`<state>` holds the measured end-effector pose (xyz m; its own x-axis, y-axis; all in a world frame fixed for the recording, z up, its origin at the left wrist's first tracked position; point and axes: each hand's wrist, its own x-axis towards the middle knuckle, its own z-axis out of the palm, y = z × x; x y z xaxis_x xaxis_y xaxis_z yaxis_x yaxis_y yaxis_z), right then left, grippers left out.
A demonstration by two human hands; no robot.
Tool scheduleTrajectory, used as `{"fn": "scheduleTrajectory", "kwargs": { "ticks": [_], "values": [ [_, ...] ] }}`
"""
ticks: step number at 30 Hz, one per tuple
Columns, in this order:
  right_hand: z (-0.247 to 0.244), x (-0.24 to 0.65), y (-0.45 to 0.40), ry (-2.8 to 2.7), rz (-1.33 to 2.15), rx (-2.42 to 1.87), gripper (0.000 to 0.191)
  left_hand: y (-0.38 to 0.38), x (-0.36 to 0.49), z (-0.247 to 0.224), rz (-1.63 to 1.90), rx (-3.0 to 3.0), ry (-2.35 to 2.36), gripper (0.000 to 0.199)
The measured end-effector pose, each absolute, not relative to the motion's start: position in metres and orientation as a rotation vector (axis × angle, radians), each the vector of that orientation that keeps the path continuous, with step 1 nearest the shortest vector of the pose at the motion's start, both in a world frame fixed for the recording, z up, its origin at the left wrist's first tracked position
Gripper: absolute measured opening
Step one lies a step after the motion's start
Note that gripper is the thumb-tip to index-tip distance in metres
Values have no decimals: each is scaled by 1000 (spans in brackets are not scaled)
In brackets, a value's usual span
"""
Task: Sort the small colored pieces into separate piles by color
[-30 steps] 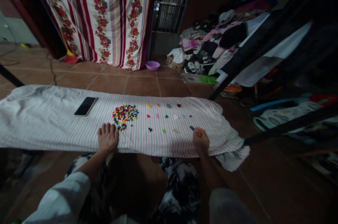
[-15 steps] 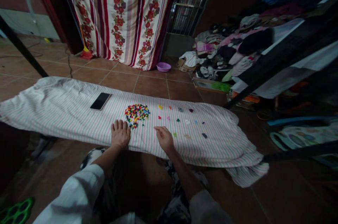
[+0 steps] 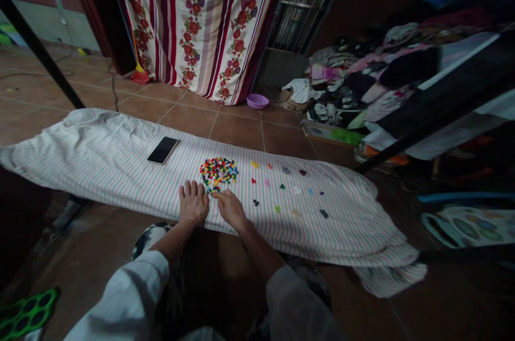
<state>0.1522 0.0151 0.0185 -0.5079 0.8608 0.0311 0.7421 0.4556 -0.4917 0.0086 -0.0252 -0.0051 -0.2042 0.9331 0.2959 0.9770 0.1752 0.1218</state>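
My left hand lies flat on the striped cloth, fingers spread, just below a heap of small multicoloured plastic pieces. My right hand is next to it, its fingertips reaching the heap's lower edge. Whether those fingers hold a piece is hidden. To the right, several small single pieces lie apart in loose rows, sorted by colour or shape as far as I can see. A black smartphone lies face up on the cloth, left of the heap.
The cloth lies on a brown tiled floor. Beyond it stand a purple bowl and a floral striped curtain. A heap of clothes lies at the right, below a dark metal frame. A green perforated mat sits at lower left.
My right hand has moved left across the cloth, from beside the scattered pieces to the heap, next to my left hand. The whole view has shifted up and to the right.
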Motion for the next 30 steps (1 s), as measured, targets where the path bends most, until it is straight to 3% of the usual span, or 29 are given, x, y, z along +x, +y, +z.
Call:
{"fn": "scheduleTrajectory", "kwargs": {
  "ticks": [30],
  "values": [
    [29,107,39,-2597,474,-1432,24,-23,8,2,-384,-1926,-2419,52]
  ]
}}
